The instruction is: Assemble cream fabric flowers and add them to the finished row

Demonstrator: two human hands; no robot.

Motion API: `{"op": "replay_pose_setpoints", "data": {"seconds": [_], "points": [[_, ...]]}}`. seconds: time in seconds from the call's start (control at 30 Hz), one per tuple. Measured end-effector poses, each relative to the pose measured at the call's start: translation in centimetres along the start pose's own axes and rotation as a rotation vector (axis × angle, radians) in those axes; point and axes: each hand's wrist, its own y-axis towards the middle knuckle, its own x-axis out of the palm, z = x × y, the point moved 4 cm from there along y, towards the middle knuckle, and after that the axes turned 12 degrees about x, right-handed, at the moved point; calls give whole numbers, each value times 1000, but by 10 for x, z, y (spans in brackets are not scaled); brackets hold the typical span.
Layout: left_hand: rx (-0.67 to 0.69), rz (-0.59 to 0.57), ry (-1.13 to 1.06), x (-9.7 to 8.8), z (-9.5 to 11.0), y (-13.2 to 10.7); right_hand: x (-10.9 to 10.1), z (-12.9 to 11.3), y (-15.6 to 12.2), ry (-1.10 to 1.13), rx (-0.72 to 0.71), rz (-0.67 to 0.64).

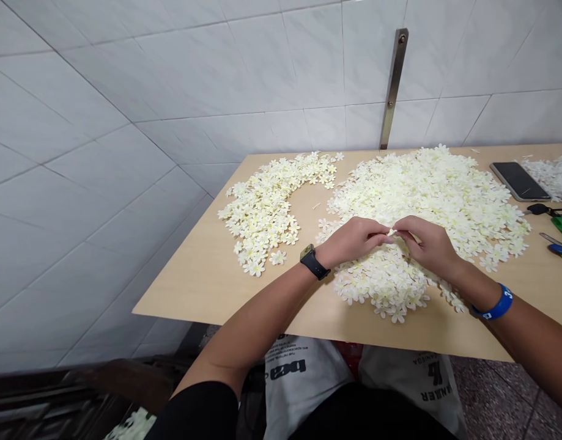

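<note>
My left hand (354, 239) and my right hand (425, 244) meet over a big heap of cream-white fabric flowers (427, 201) on a light wooden table (207, 275). Both pinch one small flower piece (391, 232) between their fingertips. A black watch sits on my left wrist and a blue band on my right. A second, curved spread of flowers with yellow centres (266, 208) lies left of the heap.
A dark phone (519, 181) lies at the far right, with keys and green and blue-handled tools (560, 235) beside it and more white pieces (553, 171) behind. A metal bracket (394, 85) runs up the tiled wall. White bags (303, 373) stand under the table.
</note>
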Motion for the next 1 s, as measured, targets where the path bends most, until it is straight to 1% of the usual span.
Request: {"op": "replay_pose_setpoints", "data": {"seconds": [0.07,0.1,0.17,0.23,0.27,0.37,0.43,0.6,0.7,0.8,0.87,0.93,1.0], "points": [[-34,-22,28,2,0,0,0,-6,-2,-56,-125,-39],[-48,-40,64,4,0,0,1,-9,-4,-86,-161,-51],[-54,-85,153,8,1,0,4,-15,-6,-137,-187,-84],[-15,-96,186,11,1,-2,7,-18,-7,-139,-171,-113],[16,-86,174,12,2,-2,7,-17,-6,-114,-147,-103],[81,-32,141,9,1,-3,4,-12,-1,-30,-37,-8],[94,-25,156,7,0,-3,1,-7,1,-13,5,33],[116,-93,217,10,0,-3,3,-7,-1,-13,-41,-29],[120,-85,244,13,-1,-4,7,-14,-6,-34,-44,-46],[132,-18,227,11,1,-6,5,-17,-7,6,63,25],[135,11,200,10,3,-5,2,-17,-5,32,102,94],[130,6,183,9,4,-5,0,-15,-3,21,88,132],[124,-12,171,8,4,-4,-2,-13,-1,1,36,134]]}}
